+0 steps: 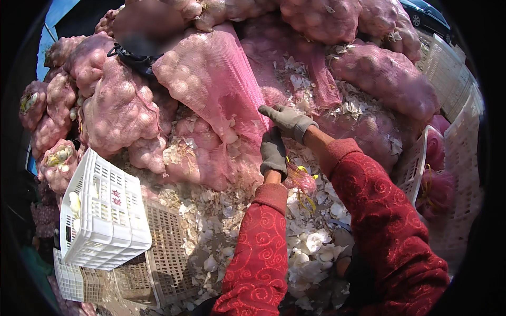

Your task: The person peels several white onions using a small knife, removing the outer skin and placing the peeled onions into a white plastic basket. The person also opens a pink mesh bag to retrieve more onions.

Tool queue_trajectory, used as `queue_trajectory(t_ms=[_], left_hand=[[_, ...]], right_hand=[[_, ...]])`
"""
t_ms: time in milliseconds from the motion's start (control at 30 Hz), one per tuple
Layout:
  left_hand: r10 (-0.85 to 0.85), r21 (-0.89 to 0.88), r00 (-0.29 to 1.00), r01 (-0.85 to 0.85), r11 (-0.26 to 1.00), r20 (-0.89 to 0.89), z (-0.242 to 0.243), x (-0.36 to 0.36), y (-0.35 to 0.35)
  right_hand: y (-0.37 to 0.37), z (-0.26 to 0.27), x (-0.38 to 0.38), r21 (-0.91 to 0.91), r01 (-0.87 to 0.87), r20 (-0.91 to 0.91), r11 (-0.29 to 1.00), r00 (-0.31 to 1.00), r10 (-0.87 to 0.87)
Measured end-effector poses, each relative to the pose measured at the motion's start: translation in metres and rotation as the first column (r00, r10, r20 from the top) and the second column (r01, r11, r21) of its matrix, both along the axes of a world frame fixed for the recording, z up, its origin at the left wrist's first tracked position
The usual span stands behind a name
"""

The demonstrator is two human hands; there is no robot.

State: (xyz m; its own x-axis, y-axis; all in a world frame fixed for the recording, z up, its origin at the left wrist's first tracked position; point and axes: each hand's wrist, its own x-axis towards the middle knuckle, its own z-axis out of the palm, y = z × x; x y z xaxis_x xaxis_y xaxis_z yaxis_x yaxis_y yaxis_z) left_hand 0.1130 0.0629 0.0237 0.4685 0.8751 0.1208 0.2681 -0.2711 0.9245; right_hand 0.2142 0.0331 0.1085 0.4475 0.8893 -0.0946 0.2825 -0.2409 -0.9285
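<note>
A pink mesh bag point(209, 75), full of pale bulbs in its upper left part, leans across the heap before me. Its looser lower netting stretches down to my hands. My left hand point(272, 148), in a grey work glove, is closed on the netting near the bag's right edge. Just above it, my right hand point(290, 120), also gloved, touches that edge with one finger stretched left. Its other fingers are partly hidden, so its hold is unclear. A bunched piece of pink mesh with yellow ties point(302, 177) lies below my hands.
More filled mesh bags point(118, 106) are piled left, behind and right point(385, 81). A white plastic crate point(114, 209) with pale bulbs stands on other crates at left. At right, another crate point(421, 166) holds pink netting. Papery skins point(312, 245) litter the ground. A dark car point(429, 17) stands beyond.
</note>
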Motion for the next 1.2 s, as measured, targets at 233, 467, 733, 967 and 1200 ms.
queue_trajectory(t_ms=[233, 467, 733, 967, 1200], left_hand=[[0.667, 0.766, 0.467, 0.592, 0.252, -0.58, -0.021, -0.019, 0.002], [0.271, 0.68, 0.795, 0.227, 0.697, -0.543, -0.009, -0.025, 0.009], [0.489, 0.789, 0.624, 0.42, 0.447, -0.609, -0.017, -0.025, 0.012], [0.041, 0.39, 0.577, 0.497, 0.775, -0.816, -0.083, -0.002, 0.036], [0.524, 0.546, 0.321, 0.756, 0.361, -0.789, 0.104, -0.043, -0.011]], right_hand=[[0.066, -0.017, -0.02, -0.108, 0.027, -0.148, 0.994, 0.988, -0.043], [0.044, 0.016, -0.036, -0.019, 0.027, -0.04, 0.999, 0.999, -0.028], [0.046, 0.02, -0.035, -0.099, 0.051, 0.071, 0.994, 0.997, -0.044], [0.079, -0.068, -0.023, -0.095, 0.028, 0.034, 0.995, 0.999, -0.025], [0.022, 0.073, -0.028, -0.01, -0.038, 0.16, 0.999, 0.986, 0.039]])
